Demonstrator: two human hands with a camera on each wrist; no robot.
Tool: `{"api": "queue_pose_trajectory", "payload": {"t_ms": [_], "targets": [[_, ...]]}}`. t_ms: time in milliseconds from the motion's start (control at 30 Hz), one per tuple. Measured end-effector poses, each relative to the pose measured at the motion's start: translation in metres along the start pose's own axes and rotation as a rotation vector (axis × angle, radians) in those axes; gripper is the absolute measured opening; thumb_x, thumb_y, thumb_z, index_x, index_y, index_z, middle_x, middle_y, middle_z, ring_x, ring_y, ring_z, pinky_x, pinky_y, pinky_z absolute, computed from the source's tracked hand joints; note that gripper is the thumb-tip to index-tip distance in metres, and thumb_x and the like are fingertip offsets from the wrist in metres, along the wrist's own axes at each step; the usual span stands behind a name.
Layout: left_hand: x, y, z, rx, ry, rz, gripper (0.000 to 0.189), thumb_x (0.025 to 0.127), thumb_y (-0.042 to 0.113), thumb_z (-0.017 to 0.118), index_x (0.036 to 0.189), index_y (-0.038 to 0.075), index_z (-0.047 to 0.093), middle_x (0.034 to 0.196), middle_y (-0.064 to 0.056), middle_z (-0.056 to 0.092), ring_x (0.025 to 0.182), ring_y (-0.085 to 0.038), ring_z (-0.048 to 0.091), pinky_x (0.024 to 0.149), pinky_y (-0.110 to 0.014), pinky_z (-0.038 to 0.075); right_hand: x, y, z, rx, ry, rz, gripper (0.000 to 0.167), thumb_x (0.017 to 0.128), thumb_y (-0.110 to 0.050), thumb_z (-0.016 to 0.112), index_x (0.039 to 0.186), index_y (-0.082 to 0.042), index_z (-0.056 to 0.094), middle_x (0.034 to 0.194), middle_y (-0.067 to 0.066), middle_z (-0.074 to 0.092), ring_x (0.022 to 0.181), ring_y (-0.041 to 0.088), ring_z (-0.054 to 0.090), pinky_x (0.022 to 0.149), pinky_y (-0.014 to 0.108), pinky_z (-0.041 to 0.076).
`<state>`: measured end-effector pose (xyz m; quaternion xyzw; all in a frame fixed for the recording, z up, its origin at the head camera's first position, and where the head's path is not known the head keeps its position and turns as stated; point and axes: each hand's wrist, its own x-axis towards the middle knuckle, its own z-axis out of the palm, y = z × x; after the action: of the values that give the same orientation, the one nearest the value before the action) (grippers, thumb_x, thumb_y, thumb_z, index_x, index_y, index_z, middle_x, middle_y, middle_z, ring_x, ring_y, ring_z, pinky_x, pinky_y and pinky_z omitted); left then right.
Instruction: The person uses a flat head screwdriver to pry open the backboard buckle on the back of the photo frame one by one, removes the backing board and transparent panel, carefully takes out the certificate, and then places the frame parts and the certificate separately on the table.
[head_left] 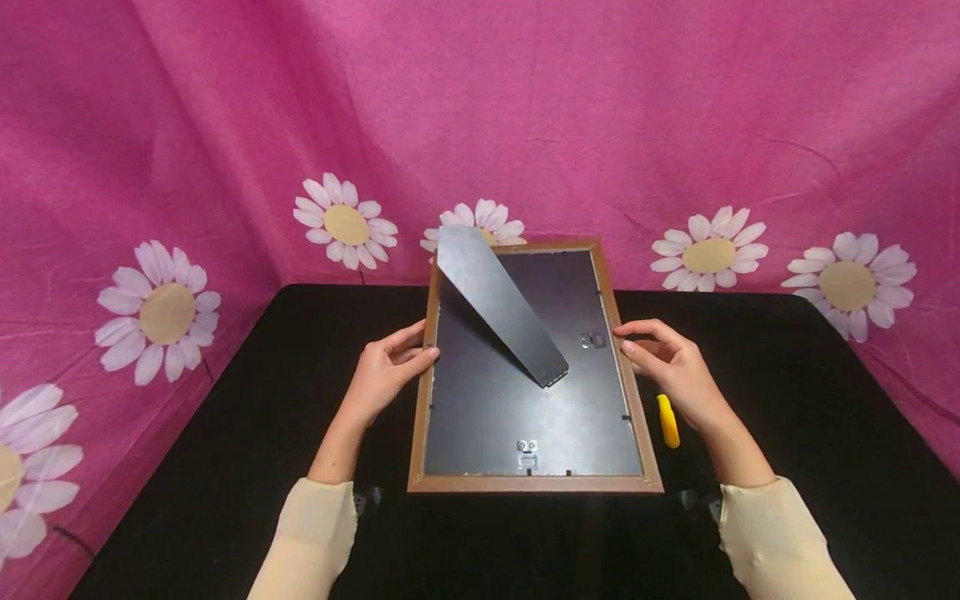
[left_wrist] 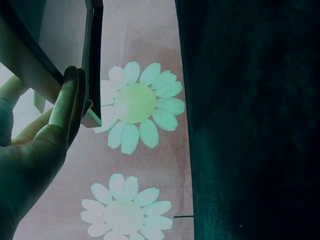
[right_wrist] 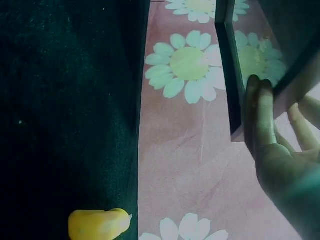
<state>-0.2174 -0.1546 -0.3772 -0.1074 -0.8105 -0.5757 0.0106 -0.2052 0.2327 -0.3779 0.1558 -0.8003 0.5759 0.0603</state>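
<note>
Picture frame (head_left: 480, 417) held above the surface (head_left: 255, 400), back toward the person.
Left hand (head_left: 390, 367) and right hand (head_left: 663, 358) oppose each other at the side rails, each grip closed to rail thickness, thumb behind, fingers in front, presumably balancing the load and leaving the projecting stand (head_left: 502, 304) unobstructed. A yellow object (head_left: 668, 421) rests to the right.

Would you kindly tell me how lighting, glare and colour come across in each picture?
Head view: soft glare on the back panel of the picture frame, colours vivid; left wrist view: teal cast, the left hand dim, the lower daisy washed out; right wrist view: similar cast, the right hand partly shaded, a daisy reflection in the frame's glossy front.
</note>
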Motion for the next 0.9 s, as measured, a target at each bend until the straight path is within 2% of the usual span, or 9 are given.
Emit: {"api": "queue_pose_trajectory", "payload": {"t_ms": [233, 400, 500, 667, 900], "targets": [[-0.001, -0.008, 0.006, 0.049, -0.016, -0.023, 0.055, 0.09, 0.014, 0.07, 0.141, 0.005, 0.051, 0.138, -0.021, 0.057, 0.116, -0.034, 0.065, 0.099, -0.045, 0.05, 0.001, 0.009, 0.001, -0.083, -0.087, 0.068, 0.033, 0.099, -0.021, 0.058, 0.126, -0.003, 0.054, 0.106, -0.017, 0.061, 0.091, -0.003, 0.066, 0.082, 0.016, 0.056], [-0.001, -0.014, 0.011, 0.121, -0.027, -0.034, 0.056, 0.09, 0.016, 0.071, 0.14, 0.002, 0.051, 0.139, -0.021, 0.056, 0.113, -0.034, 0.066, 0.097, -0.046, 0.052, 0.001, 0.013, 0.001, -0.132, -0.118, 0.102, 0.033, 0.099, -0.022, 0.057, 0.128, -0.006, 0.054, 0.116, 0.007, 0.064, 0.093, -0.003, 0.066, 0.085, 0.021, 0.057], [0.0, -0.017, 0.013, 0.16, -0.034, -0.038, 0.055, 0.09, 0.016, 0.07, 0.14, 0.001, 0.052, 0.138, -0.022, 0.056, 0.111, -0.034, 0.067, 0.096, -0.046, 0.053, 0.0, 0.013, 0.0, -0.155, -0.144, 0.131, 0.035, 0.099, -0.022, 0.056, 0.131, -0.007, 0.051, 0.12, 0.021, 0.061, 0.093, 0.0, 0.065, 0.088, 0.03, 0.058], [0.003, -0.02, 0.015, 0.201, -0.034, -0.056, 0.055, 0.089, 0.015, 0.071, 0.138, 0.0, 0.053, 0.136, -0.022, 0.058, 0.11, -0.034, 0.068, 0.094, -0.046, 0.054, 0.0, 0.016, 0.001, -0.171, -0.191, 0.164, 0.04, 0.099, -0.02, 0.057, 0.135, -0.008, 0.045, 0.118, 0.025, 0.061, 0.091, 0.004, 0.065, 0.092, 0.047, 0.057], [0.008, -0.021, 0.013, 0.274, -0.03, -0.051, 0.053, 0.089, 0.012, 0.07, 0.137, -0.001, 0.054, 0.133, -0.024, 0.06, 0.107, -0.035, 0.069, 0.091, -0.045, 0.056, 0.0, 0.018, 0.004, -0.184, -0.23, 0.152, 0.041, 0.098, -0.018, 0.058, 0.135, -0.008, 0.042, 0.114, 0.025, 0.065, 0.088, 0.004, 0.067, 0.09, 0.046, 0.057]]}}
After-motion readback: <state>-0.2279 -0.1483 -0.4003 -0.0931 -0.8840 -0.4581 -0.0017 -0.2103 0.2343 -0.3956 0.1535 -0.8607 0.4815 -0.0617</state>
